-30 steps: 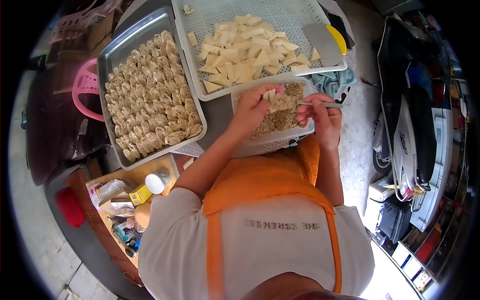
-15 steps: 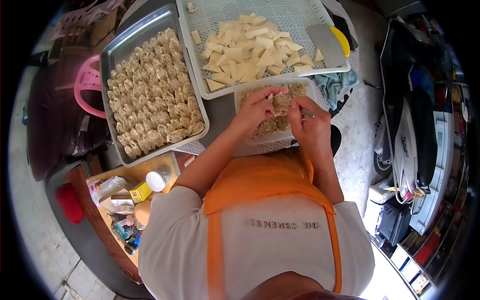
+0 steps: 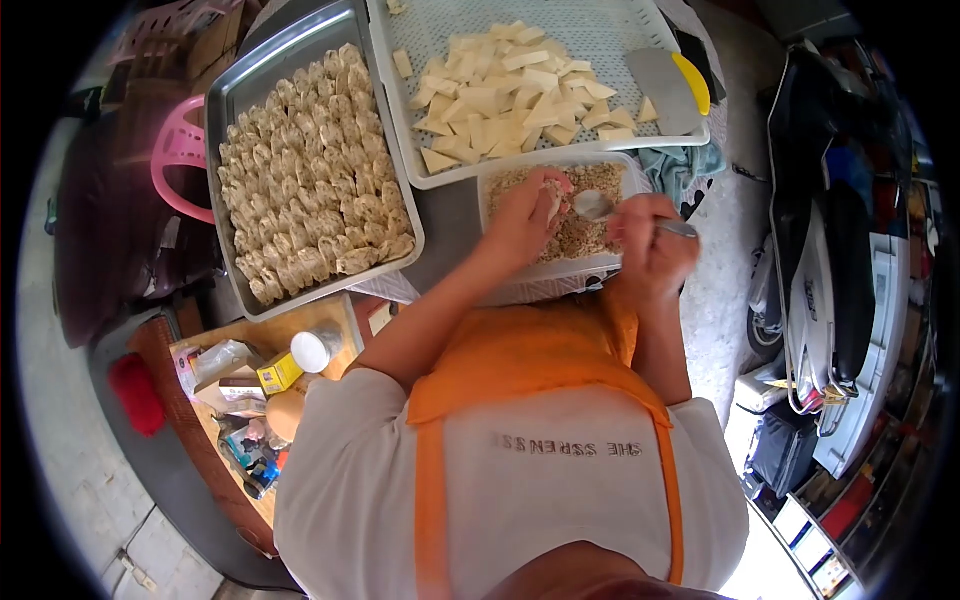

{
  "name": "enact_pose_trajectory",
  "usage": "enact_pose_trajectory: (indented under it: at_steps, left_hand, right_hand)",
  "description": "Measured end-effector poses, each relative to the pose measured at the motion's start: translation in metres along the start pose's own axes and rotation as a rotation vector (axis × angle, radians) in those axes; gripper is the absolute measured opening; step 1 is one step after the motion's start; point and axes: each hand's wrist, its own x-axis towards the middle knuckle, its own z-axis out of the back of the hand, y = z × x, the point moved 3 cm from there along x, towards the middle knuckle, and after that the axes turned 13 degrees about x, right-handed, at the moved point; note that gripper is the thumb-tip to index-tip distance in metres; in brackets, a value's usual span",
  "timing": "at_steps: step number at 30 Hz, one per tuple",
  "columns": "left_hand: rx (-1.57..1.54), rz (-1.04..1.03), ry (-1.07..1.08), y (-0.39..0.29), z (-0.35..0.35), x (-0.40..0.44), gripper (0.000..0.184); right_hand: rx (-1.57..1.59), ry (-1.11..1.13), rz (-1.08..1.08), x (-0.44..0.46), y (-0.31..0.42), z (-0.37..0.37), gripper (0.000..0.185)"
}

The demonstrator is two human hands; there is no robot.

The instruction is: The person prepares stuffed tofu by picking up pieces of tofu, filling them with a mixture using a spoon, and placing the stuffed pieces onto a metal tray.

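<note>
My left hand (image 3: 522, 222) is closed round a pale, crumb-flecked piece over the left part of a white tub (image 3: 560, 268). Brown minced filling (image 3: 578, 240) covers the inside of the tub. At the tub's right edge my right hand (image 3: 655, 245) grips a metal spoon (image 3: 593, 205), its bowl above the filling beside my left hand. Behind the tub, pale cut wedges (image 3: 500, 95) are heaped in a perforated white tray (image 3: 450, 178). Rows of filled, speckled pieces (image 3: 310, 180) stand in a metal tray (image 3: 415, 240) on the left.
A scraper with a yellow handle (image 3: 692, 83) lies on the white tray's right end, near a blue-green cloth (image 3: 680, 165). A pink chair (image 3: 178, 160) is beyond the metal tray. A wooden stand (image 3: 340, 330) holds a white jar (image 3: 312, 352) and boxes.
My right hand has turned and drawn back to the right, so the spoon's bowl now shows apart from the held piece. My left hand has closed further round it. The whole view has shifted slightly.
</note>
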Motion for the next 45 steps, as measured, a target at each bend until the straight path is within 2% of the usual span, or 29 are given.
enact_pose_trajectory:
  at_steps: [2,3,6,9,13,18,21,24,28,30,33,36,39,42,45]
  left_hand:
    - [-0.106,-0.010,0.029,0.002,0.002,0.001,0.019]
    - [-0.156,-0.019,0.048,0.001,0.003,0.003,0.018]
    - [-0.206,-0.014,0.085,-0.007,0.004,0.004,0.018]
    - [-0.395,0.005,0.113,-0.007,0.001,0.008,0.017]
    - [-0.291,-0.060,0.152,-0.004,0.003,0.007,0.015]
    - [-0.256,-0.026,0.187,-0.003,0.006,0.007,0.018]
    - [-0.351,0.033,0.119,-0.002,0.001,0.011,0.029]
    - [-0.459,0.131,0.149,-0.001,0.004,0.014,0.043]
    - [-0.312,0.087,0.054,0.005,-0.001,0.011,0.054]
    - [-0.258,0.081,0.016,0.008,-0.001,0.011,0.059]
    - [-0.148,0.024,0.058,0.012,0.003,0.013,0.059]
    - [-0.111,-0.036,-0.012,0.012,0.002,0.013,0.055]
    - [-0.169,0.069,0.055,0.004,0.002,0.009,0.059]
    - [-0.201,0.067,0.048,0.005,0.003,0.009,0.059]
    - [-0.238,0.108,0.025,-0.002,0.005,0.006,0.054]
  right_hand:
    - [0.129,-0.148,-0.122,-0.003,-0.005,0.012,0.023]
    - [0.146,-0.149,-0.244,-0.001,-0.009,0.012,0.026]
    - [0.238,-0.128,-0.340,-0.012,-0.034,0.008,0.026]
    - [0.271,-0.140,-0.379,-0.019,-0.041,0.007,0.026]
    - [0.344,-0.177,-0.488,-0.026,-0.049,0.012,0.023]
    - [0.439,-0.214,-0.495,-0.031,-0.056,0.019,0.022]
    - [0.489,-0.242,-0.472,-0.031,-0.056,0.020,0.024]
    - [0.574,-0.294,-0.458,-0.032,-0.051,0.017,0.025]
    - [0.668,-0.286,-0.468,-0.026,-0.038,-0.008,0.026]
    - [0.449,-0.143,-0.337,-0.025,-0.035,-0.018,0.024]
    - [0.157,-0.061,-0.256,-0.021,-0.030,-0.020,0.022]
    - [0.352,-0.097,-0.307,-0.021,-0.028,-0.017,0.020]
    - [0.506,-0.032,-0.241,-0.025,-0.036,-0.018,0.020]
    - [0.275,-0.021,-0.249,-0.024,-0.037,-0.014,0.023]
    - [0.469,-0.049,-0.348,-0.023,-0.041,-0.003,0.023]
